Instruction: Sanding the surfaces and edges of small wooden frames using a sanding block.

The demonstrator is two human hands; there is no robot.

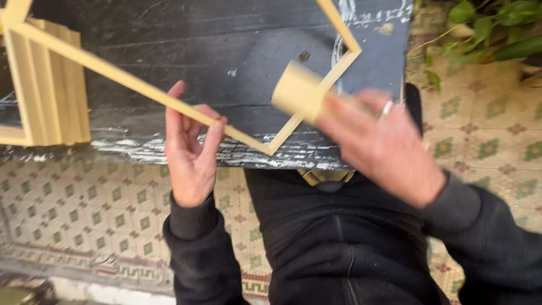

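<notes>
left hand [189, 149]: centre-left of the frame, palm up, fingers loosely curled; thumb and fingertips pinch the long edge of the wooden frame [141, 85], which passes between them; grip partly closed, not a fist
right hand [381, 144]: centre-right, motion-blurred; fingers closed round a tan sanding block [299, 90]; a ring shows on one finger; how tight the grip is cannot be told through the blur
wooden frame: thin pale-yellow strip frame, tilted diamond-wise over the board; one long side runs from upper left down to a corner at lower centre, just above the board's near edge; the next side rises from that corner to a second corner at upper right; the far part is cut off by the top of the frame
sanding block: pressed against the frame's rising side, near the upper-right corner; its face is turned toward the camera
work board [226, 45]: dark, scuffed, white paint smears along its near edge; fills the upper middle of the frame
stacked frames [48, 85]: same pale wood, upper left, lying on the board
floor tiles [84, 214]: patterned cream and green, lower left and right
plant leaves [491, 28]: green, upper right corner
clothing: black sleeves and black top, bottom centre
</notes>
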